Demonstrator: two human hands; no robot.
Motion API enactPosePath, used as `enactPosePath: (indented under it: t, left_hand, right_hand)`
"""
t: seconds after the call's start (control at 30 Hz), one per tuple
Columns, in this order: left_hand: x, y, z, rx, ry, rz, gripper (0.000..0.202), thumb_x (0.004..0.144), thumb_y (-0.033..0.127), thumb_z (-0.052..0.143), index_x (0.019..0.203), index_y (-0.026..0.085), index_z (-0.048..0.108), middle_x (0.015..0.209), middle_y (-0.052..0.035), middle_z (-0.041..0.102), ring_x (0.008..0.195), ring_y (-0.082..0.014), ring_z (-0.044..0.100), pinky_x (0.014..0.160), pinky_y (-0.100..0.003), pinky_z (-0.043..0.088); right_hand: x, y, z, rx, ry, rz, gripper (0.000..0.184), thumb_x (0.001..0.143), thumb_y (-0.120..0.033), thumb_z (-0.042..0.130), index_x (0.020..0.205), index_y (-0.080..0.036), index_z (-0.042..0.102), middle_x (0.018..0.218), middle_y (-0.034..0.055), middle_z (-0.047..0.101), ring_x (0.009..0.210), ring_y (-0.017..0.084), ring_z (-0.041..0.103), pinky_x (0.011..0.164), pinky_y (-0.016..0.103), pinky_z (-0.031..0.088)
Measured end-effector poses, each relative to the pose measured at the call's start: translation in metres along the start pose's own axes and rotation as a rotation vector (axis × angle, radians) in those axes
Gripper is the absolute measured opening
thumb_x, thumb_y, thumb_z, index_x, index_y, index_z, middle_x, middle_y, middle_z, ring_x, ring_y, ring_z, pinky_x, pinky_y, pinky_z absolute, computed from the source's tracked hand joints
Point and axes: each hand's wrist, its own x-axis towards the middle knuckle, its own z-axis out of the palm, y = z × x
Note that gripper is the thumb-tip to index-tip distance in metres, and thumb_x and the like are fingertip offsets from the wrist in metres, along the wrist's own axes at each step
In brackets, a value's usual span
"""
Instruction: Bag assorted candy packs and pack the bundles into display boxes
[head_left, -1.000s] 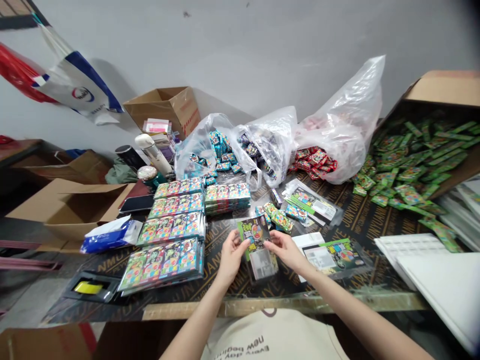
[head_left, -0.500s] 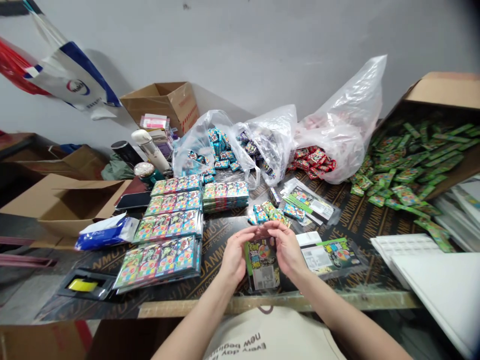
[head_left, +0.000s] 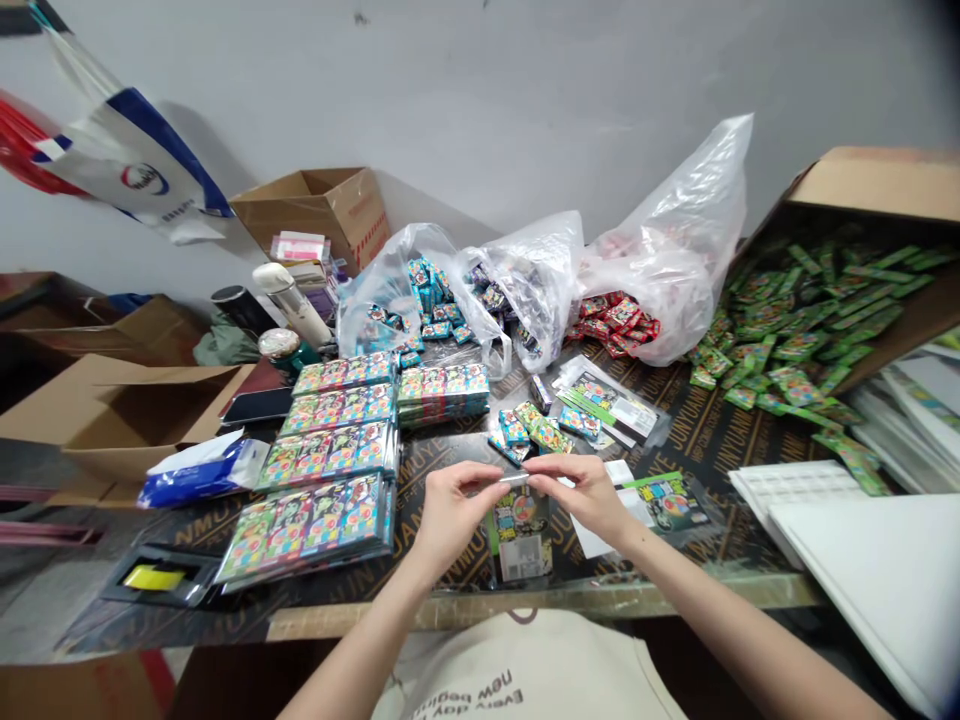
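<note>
Between the fingertips of my left hand (head_left: 459,503) and my right hand (head_left: 586,492) is a small, thin pale strip (head_left: 515,480), seen almost edge-on. Both hands pinch it from opposite sides. Whether it is a separate piece or the edge of a plastic sleeve, I cannot tell. Just below my fingers a dark printed pack (head_left: 523,545) in clear plastic, with a green left edge, lies flat on the table. Beyond my hands sit several small blue and green packets (head_left: 551,436). Right of my right hand lies another dark printed pack (head_left: 671,503) with white paper beside it.
Stacks of colourful printed sheets (head_left: 311,530) stand on the left. Plastic bags hold blue, dark and red packets (head_left: 619,318) at the back. A tipped carton (head_left: 885,185) spills green packets at right, near white boards (head_left: 862,560). A blue wipes pack (head_left: 199,470) lies far left.
My hands were cupped around the printed pack with fingertips together; now they are lower-wristed and spread apart, pinching the pale strip above it. The view has shifted slightly.
</note>
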Motion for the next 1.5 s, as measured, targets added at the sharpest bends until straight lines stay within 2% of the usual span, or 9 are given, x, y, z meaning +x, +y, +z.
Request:
enactPosePath:
  t: [0.1, 0.27, 0.57, 0.7, 0.87, 1.17, 1.27, 1.43, 1.5]
  left_hand:
    - [0.006, 0.008, -0.004, -0.063, -0.042, -0.173, 0.016, 0.060, 0.027, 0.073, 0.069, 0.014, 0.071, 0.065, -0.0066, 0.069, 0.058, -0.0184, 0.062, 0.056, -0.025, 0.048]
    - [0.003, 0.013, -0.002, -0.058, -0.020, -0.160, 0.013, 0.058, 0.026, 0.074, 0.062, 0.015, 0.070, 0.059, -0.0054, 0.067, 0.054, -0.0167, 0.060, 0.054, -0.025, 0.047]
    - [-0.001, 0.006, -0.002, -0.009, -0.023, -0.104, 0.018, 0.064, 0.033, 0.070, 0.065, 0.015, 0.068, 0.065, -0.0056, 0.067, 0.059, -0.0166, 0.060, 0.056, -0.024, 0.046]
    - [-0.005, 0.008, 0.001, 0.027, -0.011, -0.013, 0.017, 0.068, 0.033, 0.068, 0.066, 0.016, 0.069, 0.066, -0.0050, 0.066, 0.060, -0.0161, 0.059, 0.056, -0.024, 0.046]
    - [-0.011, 0.006, 0.007, 0.132, 0.038, 0.245, 0.008, 0.073, 0.025, 0.064, 0.070, 0.019, 0.069, 0.070, -0.0051, 0.066, 0.067, -0.0163, 0.060, 0.065, -0.026, 0.047]
    - [-0.026, -0.006, 0.010, 0.419, -0.122, 0.585, 0.027, 0.081, 0.011, 0.050, 0.104, 0.018, 0.063, 0.096, -0.0114, 0.065, 0.091, -0.0184, 0.059, 0.079, -0.029, 0.048]
    - [-0.027, -0.008, 0.010, 0.416, -0.111, 0.569, 0.027, 0.082, 0.009, 0.048, 0.103, 0.019, 0.062, 0.097, -0.0106, 0.064, 0.091, -0.0171, 0.059, 0.079, -0.028, 0.048]
    - [-0.022, -0.008, 0.008, 0.382, -0.083, 0.454, 0.016, 0.081, 0.013, 0.053, 0.090, 0.018, 0.064, 0.096, -0.0100, 0.064, 0.086, -0.0157, 0.061, 0.077, -0.027, 0.049]
    - [-0.019, -0.009, 0.006, 0.336, -0.105, 0.417, 0.012, 0.080, 0.015, 0.055, 0.086, 0.018, 0.065, 0.096, -0.0098, 0.065, 0.085, -0.0159, 0.062, 0.077, -0.027, 0.049]
  right_hand:
    - [0.007, -0.010, -0.003, 0.047, -0.110, 0.105, 0.018, 0.075, -0.033, 0.062, 0.081, -0.018, 0.070, 0.070, 0.0027, 0.068, 0.059, 0.015, 0.060, 0.056, 0.026, 0.047]
    - [0.010, -0.015, -0.005, 0.093, -0.180, 0.147, 0.019, 0.074, -0.035, 0.062, 0.075, -0.017, 0.069, 0.066, 0.0018, 0.065, 0.058, 0.013, 0.057, 0.055, 0.025, 0.046]
    - [0.002, -0.022, -0.004, -0.134, -0.156, -0.086, 0.019, 0.072, -0.034, 0.065, 0.085, -0.021, 0.071, 0.079, 0.0044, 0.070, 0.071, 0.018, 0.062, 0.068, 0.029, 0.048]
    - [0.006, -0.022, -0.003, -0.023, -0.179, 0.041, 0.019, 0.074, -0.035, 0.063, 0.079, -0.019, 0.072, 0.069, 0.0028, 0.068, 0.059, 0.015, 0.058, 0.056, 0.026, 0.045]
    - [0.005, -0.016, -0.003, 0.059, -0.162, 0.124, 0.021, 0.074, -0.035, 0.062, 0.075, -0.016, 0.072, 0.064, 0.0025, 0.066, 0.054, 0.013, 0.054, 0.052, 0.024, 0.043]
    - [-0.002, -0.010, -0.013, 0.125, -0.117, 0.170, 0.018, 0.073, -0.033, 0.063, 0.080, -0.019, 0.072, 0.074, 0.0038, 0.070, 0.066, 0.019, 0.063, 0.062, 0.030, 0.051]
    - [-0.008, -0.002, -0.012, 0.142, -0.116, 0.153, 0.017, 0.075, -0.032, 0.062, 0.083, -0.021, 0.072, 0.082, 0.0044, 0.071, 0.076, 0.022, 0.065, 0.070, 0.035, 0.053]
    - [-0.027, 0.014, -0.001, 0.079, 0.078, -0.095, 0.015, 0.077, -0.021, 0.061, 0.088, -0.025, 0.070, 0.100, 0.0046, 0.068, 0.095, 0.023, 0.062, 0.090, 0.040, 0.046]
    - [-0.033, 0.020, 0.003, 0.076, 0.093, -0.107, 0.021, 0.079, -0.021, 0.059, 0.097, -0.026, 0.067, 0.111, 0.0049, 0.063, 0.104, 0.022, 0.058, 0.095, 0.041, 0.042]
